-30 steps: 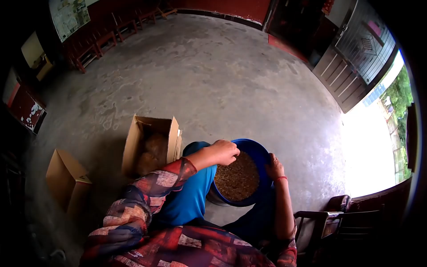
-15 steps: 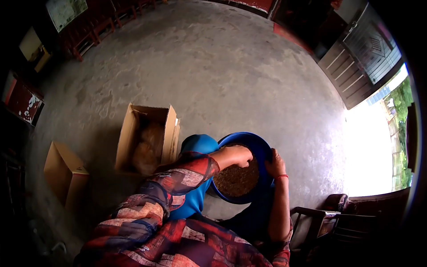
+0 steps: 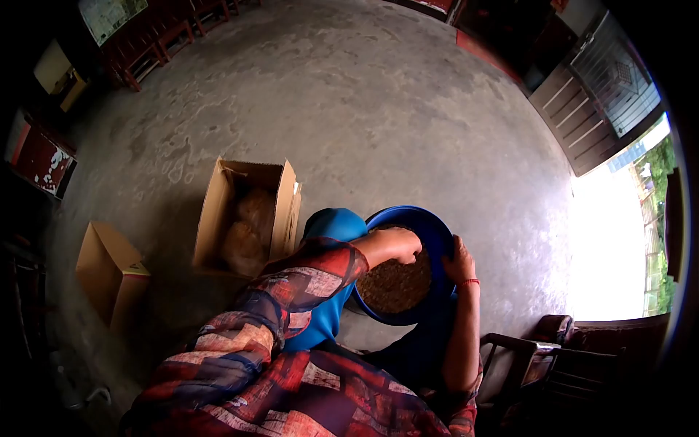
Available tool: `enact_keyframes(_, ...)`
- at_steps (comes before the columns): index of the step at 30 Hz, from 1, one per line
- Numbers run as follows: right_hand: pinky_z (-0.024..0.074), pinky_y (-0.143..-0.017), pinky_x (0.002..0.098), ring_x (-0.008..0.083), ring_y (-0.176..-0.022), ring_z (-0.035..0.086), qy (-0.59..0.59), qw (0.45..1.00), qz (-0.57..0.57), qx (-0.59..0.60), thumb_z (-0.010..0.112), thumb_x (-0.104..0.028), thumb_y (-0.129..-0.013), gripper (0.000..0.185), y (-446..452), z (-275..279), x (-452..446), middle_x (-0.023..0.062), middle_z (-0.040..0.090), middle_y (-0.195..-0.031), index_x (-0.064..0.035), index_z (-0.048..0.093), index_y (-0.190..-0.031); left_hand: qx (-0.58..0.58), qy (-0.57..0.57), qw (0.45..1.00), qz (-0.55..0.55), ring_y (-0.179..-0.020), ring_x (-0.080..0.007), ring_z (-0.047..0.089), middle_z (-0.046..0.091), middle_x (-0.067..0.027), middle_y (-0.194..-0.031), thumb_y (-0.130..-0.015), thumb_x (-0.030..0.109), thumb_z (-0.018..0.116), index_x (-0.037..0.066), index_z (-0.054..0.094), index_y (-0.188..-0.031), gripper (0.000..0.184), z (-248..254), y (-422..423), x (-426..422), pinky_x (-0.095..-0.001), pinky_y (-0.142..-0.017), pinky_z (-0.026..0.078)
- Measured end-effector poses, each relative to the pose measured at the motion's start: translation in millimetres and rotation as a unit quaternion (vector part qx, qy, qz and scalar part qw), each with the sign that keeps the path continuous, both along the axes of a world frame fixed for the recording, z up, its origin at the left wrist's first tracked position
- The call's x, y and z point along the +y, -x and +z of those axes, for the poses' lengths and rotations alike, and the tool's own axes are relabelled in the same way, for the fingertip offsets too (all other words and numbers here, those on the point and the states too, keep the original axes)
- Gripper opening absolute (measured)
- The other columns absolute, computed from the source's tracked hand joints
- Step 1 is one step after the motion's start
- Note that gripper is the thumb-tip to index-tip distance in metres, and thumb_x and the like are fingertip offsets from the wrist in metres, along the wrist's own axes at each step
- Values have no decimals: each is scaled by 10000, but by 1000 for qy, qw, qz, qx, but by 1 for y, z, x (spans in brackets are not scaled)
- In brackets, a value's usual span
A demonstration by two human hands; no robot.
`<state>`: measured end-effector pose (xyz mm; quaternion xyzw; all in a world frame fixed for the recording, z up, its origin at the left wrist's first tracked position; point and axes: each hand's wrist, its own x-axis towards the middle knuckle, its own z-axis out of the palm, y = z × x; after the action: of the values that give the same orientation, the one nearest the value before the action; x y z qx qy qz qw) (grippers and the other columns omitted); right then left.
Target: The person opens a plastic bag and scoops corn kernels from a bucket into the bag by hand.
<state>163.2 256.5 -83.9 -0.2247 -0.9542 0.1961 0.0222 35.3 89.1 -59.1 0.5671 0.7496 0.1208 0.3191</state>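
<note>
A round blue tub (image 3: 408, 213) stands between my knees, part filled with brown, grainy bits (image 3: 397, 288). My left hand (image 3: 399, 245) is inside the tub, just over the bits, with its fingers curled together. Whatever those fingers hold is hidden or too small to make out. At the tub's right side, my right hand (image 3: 459, 264), a red band on its wrist, grips the rim. Left of my blue-clad knee (image 3: 335, 222) stands an open cardboard box (image 3: 208, 218) with brownish, rounded bundles (image 3: 244, 244) in it.
A second open cardboard box (image 3: 109, 266) sits farther left on the concrete floor (image 3: 349, 109). A dark wooden chair (image 3: 517, 357) is at the lower right. An open door (image 3: 597, 95) and bright doorway lie on the right; wooden benches (image 3: 149, 54) line the far left.
My left hand's fingers have drawn in slightly over the brown bits. The right hand stays at the rim. The whole view has shifted a little, with the tub and boxes appearing slightly higher and farther right.
</note>
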Motion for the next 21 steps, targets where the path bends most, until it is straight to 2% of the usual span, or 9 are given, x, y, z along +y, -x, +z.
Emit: enact_keyframes(21,441,-789,439,376,-939,527,-3,1000,0,1,557,-179,-701,476,-1,-5,4,205,546,-1022,-74,405,-1140,-2,-4,1000,-1,-930,-298,557,610,-133,-947,-746,242,541,81,613,-974,289,-10,1,4,-422,-788,433)
